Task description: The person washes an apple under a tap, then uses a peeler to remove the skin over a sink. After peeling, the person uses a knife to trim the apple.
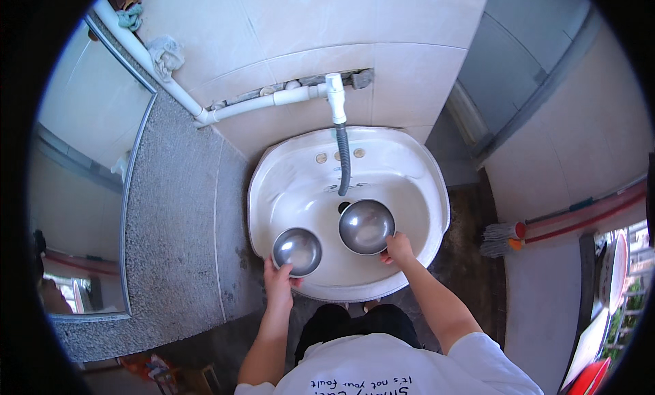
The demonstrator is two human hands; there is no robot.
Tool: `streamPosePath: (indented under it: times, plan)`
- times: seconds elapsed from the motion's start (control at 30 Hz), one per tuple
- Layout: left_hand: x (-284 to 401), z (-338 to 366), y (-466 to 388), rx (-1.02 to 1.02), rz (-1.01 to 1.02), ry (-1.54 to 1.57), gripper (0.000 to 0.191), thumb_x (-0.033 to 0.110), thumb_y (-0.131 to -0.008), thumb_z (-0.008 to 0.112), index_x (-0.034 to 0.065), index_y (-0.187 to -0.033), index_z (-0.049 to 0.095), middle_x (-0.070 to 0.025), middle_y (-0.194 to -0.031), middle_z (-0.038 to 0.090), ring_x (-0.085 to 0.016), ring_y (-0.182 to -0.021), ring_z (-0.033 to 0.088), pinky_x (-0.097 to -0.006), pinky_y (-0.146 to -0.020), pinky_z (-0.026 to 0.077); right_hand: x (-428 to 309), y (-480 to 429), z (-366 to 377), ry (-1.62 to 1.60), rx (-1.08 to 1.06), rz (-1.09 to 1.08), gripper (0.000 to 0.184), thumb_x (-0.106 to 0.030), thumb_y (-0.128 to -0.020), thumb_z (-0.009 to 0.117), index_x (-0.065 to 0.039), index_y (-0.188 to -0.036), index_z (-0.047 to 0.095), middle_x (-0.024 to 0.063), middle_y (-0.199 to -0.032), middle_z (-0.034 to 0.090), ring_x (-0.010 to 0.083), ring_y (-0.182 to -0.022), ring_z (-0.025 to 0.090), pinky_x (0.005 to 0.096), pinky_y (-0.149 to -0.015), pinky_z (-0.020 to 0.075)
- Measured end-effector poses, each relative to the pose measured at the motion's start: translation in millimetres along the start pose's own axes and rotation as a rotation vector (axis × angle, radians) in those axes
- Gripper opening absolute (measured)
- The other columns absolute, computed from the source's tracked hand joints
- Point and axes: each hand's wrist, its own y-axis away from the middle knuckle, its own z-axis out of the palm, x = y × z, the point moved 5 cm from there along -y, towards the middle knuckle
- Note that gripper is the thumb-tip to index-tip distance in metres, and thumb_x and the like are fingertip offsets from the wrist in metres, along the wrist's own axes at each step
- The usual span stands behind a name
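My left hand [279, 278] grips the rim of a small stainless steel bowl [297, 252] over the front left edge of a white ceramic washbasin [327, 287]. A larger steel bowl [367, 227] is held at its lower right rim by my right hand [397, 248], over the right half of the basin. Both bowls face up, and no clear contents show in either. Part of the dark drain hole [344, 207] shows beside the larger bowl. Just behind that bowl hangs the end of a grey corrugated hose [342, 159], fixed to a white plastic tap [335, 98].
A white pipe [276, 99] runs along the tiled wall to the tap. On the left, a framed mirror [87, 190] hangs on a rough grey wall [174, 216]. A mop head [499, 240] with a red handle is at the right. Dark floor surrounds the basin.
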Motion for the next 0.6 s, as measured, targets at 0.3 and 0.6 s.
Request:
streamPosePath:
  times: [0.3,0.6]
  plan:
    - [-10,76,-81,-0.079,-0.024,-0.143,0.052,0.005,-0.075,0.052,0.0014,-0.124,0.033,-0.0114,-0.079,0.055,-0.017,-0.046,0.054,-0.0254,-0.036,0.043,-5,-18,-26,0.425,0.113,0.008,0.035,-0.019,-0.082,0.047,0.011,-0.1,0.05,0.0233,-0.073,0.061,0.0316,-0.061,0.063,0.0409,-0.053,0.0523]
    - [-33,117,-116,-0.154,-0.105,-0.248,0.057,-0.001,-0.074,0.049,0.0041,-0.127,0.028,-0.0112,-0.078,0.053,-0.015,-0.042,0.051,-0.0271,-0.033,0.04,-338,91,-7,0.1,0.465,-1.351,0.04,-0.019,-0.083,0.057,-0.003,-0.119,0.049,0.0191,-0.099,0.057,0.0306,-0.092,0.057,0.036,-0.075,0.0475]
